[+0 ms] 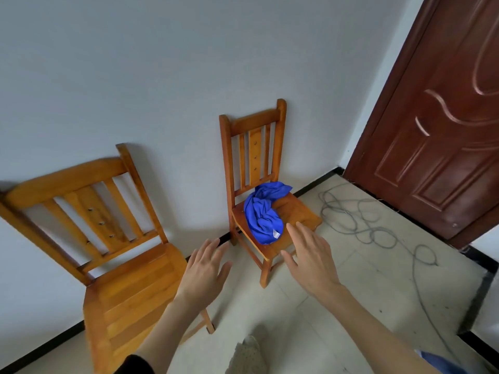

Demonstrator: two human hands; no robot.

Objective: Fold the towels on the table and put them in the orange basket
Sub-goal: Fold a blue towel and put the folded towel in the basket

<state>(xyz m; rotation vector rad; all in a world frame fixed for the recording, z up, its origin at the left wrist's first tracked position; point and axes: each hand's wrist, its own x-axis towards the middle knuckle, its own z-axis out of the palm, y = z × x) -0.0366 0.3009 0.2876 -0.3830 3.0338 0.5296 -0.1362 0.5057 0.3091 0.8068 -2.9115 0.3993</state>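
A: Chairs are standing by the wall. The near chair (129, 279) is on the left, with nothing on its seat.

B: And the left hand (202, 273)?

A: It is reaching out flat, fingers straight and spread, holding nothing.

B: Where is the towel?

A: The blue towel (263, 211) is lying all scrunched up on the far chair (297, 211), with a little white tag showing.

B: And the right hand (310, 255)?

A: It is hanging just in front of the towel, fingers straight, holding nothing. A gray cord (359, 220) is lying in loops by the brown door (442, 130).
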